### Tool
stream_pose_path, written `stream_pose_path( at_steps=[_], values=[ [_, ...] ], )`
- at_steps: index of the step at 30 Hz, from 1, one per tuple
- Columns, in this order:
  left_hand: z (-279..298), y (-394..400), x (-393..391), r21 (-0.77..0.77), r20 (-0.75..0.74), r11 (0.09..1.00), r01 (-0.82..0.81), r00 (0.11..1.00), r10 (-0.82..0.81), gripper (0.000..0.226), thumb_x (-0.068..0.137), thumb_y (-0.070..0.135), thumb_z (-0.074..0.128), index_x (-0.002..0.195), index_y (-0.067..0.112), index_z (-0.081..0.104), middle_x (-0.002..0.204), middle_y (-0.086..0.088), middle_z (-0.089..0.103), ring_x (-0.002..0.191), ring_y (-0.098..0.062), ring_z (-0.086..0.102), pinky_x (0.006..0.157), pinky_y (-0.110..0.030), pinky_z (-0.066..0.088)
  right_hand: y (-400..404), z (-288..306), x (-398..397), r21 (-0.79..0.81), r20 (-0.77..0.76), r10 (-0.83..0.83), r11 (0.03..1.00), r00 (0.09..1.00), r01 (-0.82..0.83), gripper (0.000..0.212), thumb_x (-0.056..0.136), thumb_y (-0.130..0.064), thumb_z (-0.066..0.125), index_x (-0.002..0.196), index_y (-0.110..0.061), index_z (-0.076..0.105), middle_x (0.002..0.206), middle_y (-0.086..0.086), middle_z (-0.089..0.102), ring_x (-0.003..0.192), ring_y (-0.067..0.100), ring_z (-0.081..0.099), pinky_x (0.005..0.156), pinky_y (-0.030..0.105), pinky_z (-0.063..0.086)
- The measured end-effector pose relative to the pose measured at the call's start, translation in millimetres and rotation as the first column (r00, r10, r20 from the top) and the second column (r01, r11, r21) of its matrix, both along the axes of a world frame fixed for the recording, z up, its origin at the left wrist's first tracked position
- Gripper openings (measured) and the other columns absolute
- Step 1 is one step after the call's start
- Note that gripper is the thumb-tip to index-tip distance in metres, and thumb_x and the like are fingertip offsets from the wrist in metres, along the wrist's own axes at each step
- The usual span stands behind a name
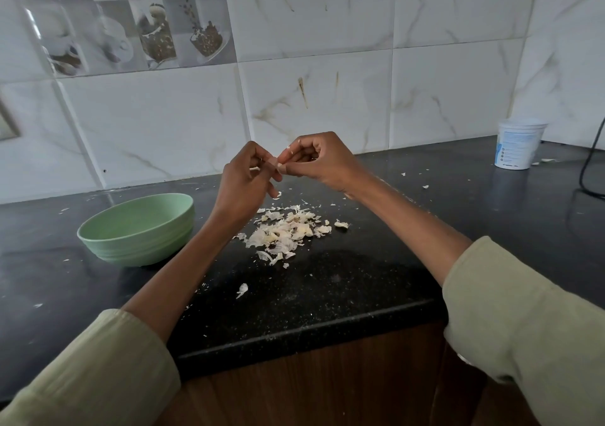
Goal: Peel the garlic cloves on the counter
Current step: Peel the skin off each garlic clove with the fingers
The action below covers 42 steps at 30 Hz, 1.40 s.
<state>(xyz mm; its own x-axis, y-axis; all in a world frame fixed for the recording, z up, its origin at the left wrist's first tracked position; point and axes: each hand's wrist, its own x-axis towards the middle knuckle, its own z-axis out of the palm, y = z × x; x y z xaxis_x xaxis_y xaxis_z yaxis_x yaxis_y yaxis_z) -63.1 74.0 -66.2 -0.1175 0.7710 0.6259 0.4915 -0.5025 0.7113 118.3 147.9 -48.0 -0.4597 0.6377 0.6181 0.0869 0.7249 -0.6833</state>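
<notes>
Pale clove (274,162) pinched between left hand (244,183); right hand (322,160).

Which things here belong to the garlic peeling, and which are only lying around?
Belong: garlic clove pinched between left hand and right hand; pile of skins; green bowl.
Lying about: white tub; black cable.

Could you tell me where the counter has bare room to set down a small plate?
Bare counter lies between the peel pile and the front edge, bar a few flakes, and a wider stretch between the right forearm and the white tub. It is crowded under the hands, where the pile sits beside the green bowl.
</notes>
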Motion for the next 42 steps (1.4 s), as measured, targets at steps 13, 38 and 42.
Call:
stream_pose_path(
  at_steps=[13,38,42],
  values=[
    [-5.7,4.9,8.2,-0.150,0.129,0.986,0.076,0.990,-0.056,0.031,0.115,0.034,0.039,0.104,0.007,0.052,0.076,-0.003,0.061,0.056,-0.012,0.056,0.049,-0.023,0.044,0.5,-3.4,-9.7,0.032,-0.010,-0.038,0.999,0.999,0.039,0.018,0.082,-0.015,0.090,0.091,-0.004,0.078,0.083,0.006,0.078,0.075,0.011,0.072,0.078,0.038,0.060],
    [-6.1,1.1,9.4,-0.107,0.180,0.993,-0.039,0.982,0.058,0.024,0.111,0.014,0.043,0.108,0.002,0.063,0.075,-0.004,0.066,0.057,-0.013,0.054,0.051,-0.023,0.043,2.0,-6.6,-9.1,-0.022,-0.065,-0.013,1.000,0.998,0.011,0.015,0.087,-0.008,0.083,0.102,-0.005,0.080,0.101,0.004,0.080,0.084,0.011,0.074,0.081,0.031,0.062],
    [-4.6,0.2,5.8,-0.068,0.160,0.998,-0.017,0.987,0.028,0.020,0.109,0.022,0.055,0.107,0.006,0.066,0.082,-0.006,0.073,0.058,-0.015,0.060,0.051,-0.021,0.044,-0.1,-3.9,-5.8,0.061,-0.027,-0.110,0.992,0.994,0.111,0.010,0.088,-0.015,0.085,0.098,-0.014,0.083,0.094,-0.007,0.080,0.074,0.003,0.070,0.074,0.020,0.054]
  ],
)
